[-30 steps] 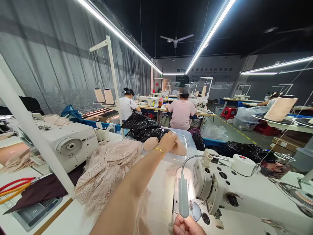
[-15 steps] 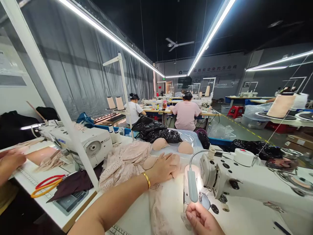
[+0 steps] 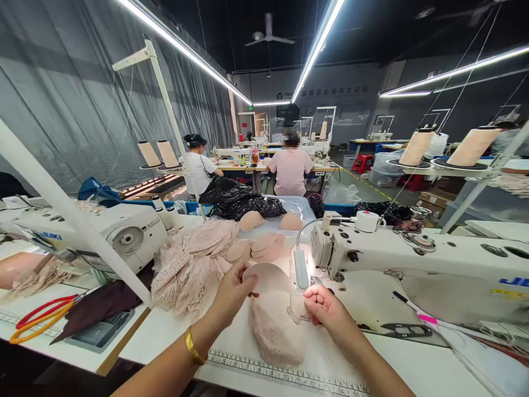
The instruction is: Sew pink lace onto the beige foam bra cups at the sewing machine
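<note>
My left hand [image 3: 235, 288] is closed on the edge of a beige bra cup [image 3: 268, 275], held raised left of the sewing lamp [image 3: 302, 269]. My right hand [image 3: 326, 306] is by the needle area of the white sewing machine [image 3: 372, 251], thumb and fingers pinched together; what they grip, if anything, is too small to make out. Below the cup a piece of beige lace fabric [image 3: 275, 333] lies on the table. Past my left hand are a pile of pale lace [image 3: 194, 264] and stacked bra cups [image 3: 266, 246].
A second sewing machine [image 3: 119, 234] stands to the left, with red and orange-handled scissors [image 3: 45, 317] in front of it. A ruler strip [image 3: 285, 377] runs along the table's front edge. Thread cones [image 3: 473, 146] stand at right. Two co-workers [image 3: 288, 168] sit ahead.
My left hand has come back from the stacked cups and now holds a bra cup. My right hand remains by the needle area. The view has turned right; the neighbour's hand has left the picture.
</note>
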Demonstrator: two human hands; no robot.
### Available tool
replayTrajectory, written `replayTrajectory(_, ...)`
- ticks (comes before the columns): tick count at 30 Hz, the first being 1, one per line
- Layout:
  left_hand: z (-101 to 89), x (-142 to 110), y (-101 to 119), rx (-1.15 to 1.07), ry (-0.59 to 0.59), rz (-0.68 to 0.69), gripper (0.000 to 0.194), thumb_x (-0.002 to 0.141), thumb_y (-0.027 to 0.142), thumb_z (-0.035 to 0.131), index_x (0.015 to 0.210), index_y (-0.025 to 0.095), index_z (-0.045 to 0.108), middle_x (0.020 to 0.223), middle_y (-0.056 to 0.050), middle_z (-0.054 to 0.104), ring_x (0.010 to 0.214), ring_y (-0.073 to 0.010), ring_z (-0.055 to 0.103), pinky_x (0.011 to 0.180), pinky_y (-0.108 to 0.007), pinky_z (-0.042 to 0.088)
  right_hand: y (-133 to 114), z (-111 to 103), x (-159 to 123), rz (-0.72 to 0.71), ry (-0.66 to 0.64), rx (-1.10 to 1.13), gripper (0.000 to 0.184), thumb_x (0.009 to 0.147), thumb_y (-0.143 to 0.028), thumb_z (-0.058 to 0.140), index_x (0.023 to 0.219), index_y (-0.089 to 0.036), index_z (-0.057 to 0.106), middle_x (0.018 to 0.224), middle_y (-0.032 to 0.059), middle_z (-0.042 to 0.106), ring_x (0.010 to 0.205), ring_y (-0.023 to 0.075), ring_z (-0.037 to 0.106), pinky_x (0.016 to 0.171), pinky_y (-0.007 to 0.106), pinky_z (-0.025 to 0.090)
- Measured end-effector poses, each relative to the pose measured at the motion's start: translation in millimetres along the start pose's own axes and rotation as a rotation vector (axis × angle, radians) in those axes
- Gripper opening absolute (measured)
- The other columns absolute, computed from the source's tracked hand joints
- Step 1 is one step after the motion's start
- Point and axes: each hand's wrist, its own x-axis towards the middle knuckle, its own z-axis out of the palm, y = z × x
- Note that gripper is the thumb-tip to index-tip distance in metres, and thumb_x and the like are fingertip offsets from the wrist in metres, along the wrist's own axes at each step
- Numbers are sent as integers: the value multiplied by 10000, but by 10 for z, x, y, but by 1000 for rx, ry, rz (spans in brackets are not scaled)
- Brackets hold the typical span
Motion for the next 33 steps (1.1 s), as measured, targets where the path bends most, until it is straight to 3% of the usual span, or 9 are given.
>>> replayTrajectory(5, 45, -518, -199, -286, -111, -266, 393, 689, 515, 801, 841, 209, 608, 764, 17, 612, 652, -155, 594, 579, -261, 522, -46, -5, -68, 5, 2, 58, 589, 867, -804, 684, 1019, -235, 662, 829, 8, 671, 730, 196, 573, 740, 344, 476)
replayTrajectory(13, 269, -698, -541, -345, -101, -247, 458, 744, 593, 802, 800, 222, 541, 739, 18, 609, 675, -192, 615, 620, -288, 510, -15, 135, -283, -82, 93, 74, 615, 819, -776, 803, 1105, -244, 689, 936, 26, 691, 849, 219, 636, 810, 356, 515)
replayTrajectory(17, 158, -766, -397, 19, -125, -118, 286, 785, 465, 754, 895, 230, 633, 848, -34, 677, 779, -258, 644, 708, -361, 546, 41, 151, -349, -159, 108, -35, 543, 897, -722, 759, 1151, -252, 666, 934, 23, 684, 864, 226, 656, 854, 373, 541)
replayTrajectory(20, -8, -756, -126, 359, -93, 124, 494, 789, 365, 799, 1257, 247, 693, 1247, -135, 708, 1093, -350, 672, 999, -491, 563, -28, 159, -439, -233, 74, -223, 361, 1011, -579, 672, 1177, -259, 668, 909, 26, 698, 834, 220, 670, 841, 362, 550)
replayTrajectory(22, -70, -690, 66, 440, -225, 285, 684, 854, 407, 812, 1486, 265, 591, 1519, -179, 589, 1375, -396, 571, 1181, -565, 473, -117, 187, -527, -338, 32, -354, 247, 1036, -464, 646, 1165, -257, 685, 889, 30, 716, 807, 211, 679, 804, 338, 564)
replayTrajectory(25, -47, -515, 282, 451, -679, 491, 978, 877, 582, 835, 1679, 271, 369, 1759, -187, 326, 1634, -426, 277, 1313, -625, 286, -253, 225, -663, -524, -116, -471, 133, 1021, -298, 621, 1137, -260, 675, 883, 17, 744, 732, 171, 691, 695, 265, 575)
replayTrajectory(28, 38, -351, 353, 373, -957, 540, 929, 832, 654, 846, 1587, 256, 477, 1614, -163, 539, 1534, -411, 444, 1302, -597, 300, -367, 188, -750, -629, -186, -567, 190, 988, -181, 634, 1146, -285, 644, 853, -30, 748, 671, 128, 697, 621, 191, 560)
replayTrajectory(30, 77, -302, 328, 364, -987, 464, 692, 797, 575, 874, 1366, 269, 629, 1312, -75, 710, 1305, -343, 612, 1176, -502, 459, -436, 129, -765, -710, -152, -612, 247, 1013, -175, 641, 1219, -308, 616, 840, -51, 744, 651, 113, 698, 613, 166, 564)
replayTrajectory(33, 71, -300, 260, 447, -976, 275, 360, 766, 336, 853, 1065, 250, 672, 860, 42, 646, 843, -190, 628, 734, -262, 507, -516, 70, -732, -862, -79, -676, 174, 1098, -238, 578, 1256, -312, 582, 813, -57, 733, 615, 109, 684, 588, 159, 563)
